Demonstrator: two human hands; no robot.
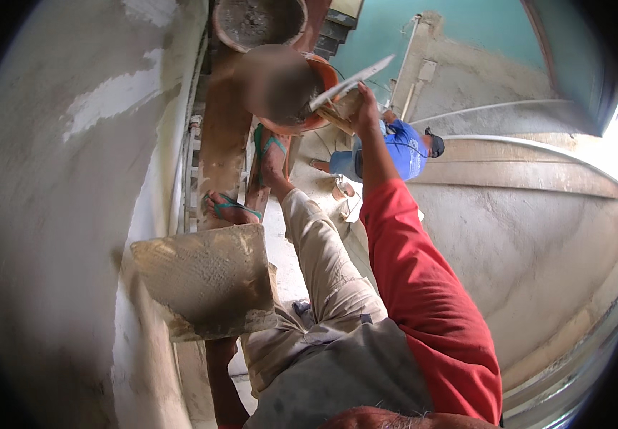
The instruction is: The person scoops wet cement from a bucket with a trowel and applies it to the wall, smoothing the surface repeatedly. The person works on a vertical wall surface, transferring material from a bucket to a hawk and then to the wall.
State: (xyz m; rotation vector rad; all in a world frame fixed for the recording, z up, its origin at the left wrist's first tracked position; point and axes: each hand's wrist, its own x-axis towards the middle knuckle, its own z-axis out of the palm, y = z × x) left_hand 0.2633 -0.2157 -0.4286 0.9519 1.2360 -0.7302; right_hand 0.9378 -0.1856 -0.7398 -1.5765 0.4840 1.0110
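Observation:
A square plasterer's hawk (205, 279), its face smeared with wet mortar, lies across the lower left, in front of my legs. My left hand (221, 348) is under its near edge and carries it; the fingers are hidden below the board. My right hand (367, 113) reaches far forward, closed on a plastering trowel (355, 80). The pale trowel blade is tilted, with its lower end at the mouth of an orange bucket (325, 70). Grey mortar shows inside the bucket, partly behind a blurred patch.
A second bucket (260, 47) holding mortar stands just beyond. My sandalled feet rest on narrow wooden planks (222, 136) high above the floor. A rough plastered wall (59, 214) runs close at left. Below at right, a person in a blue shirt (403, 150) and cap is near another wall.

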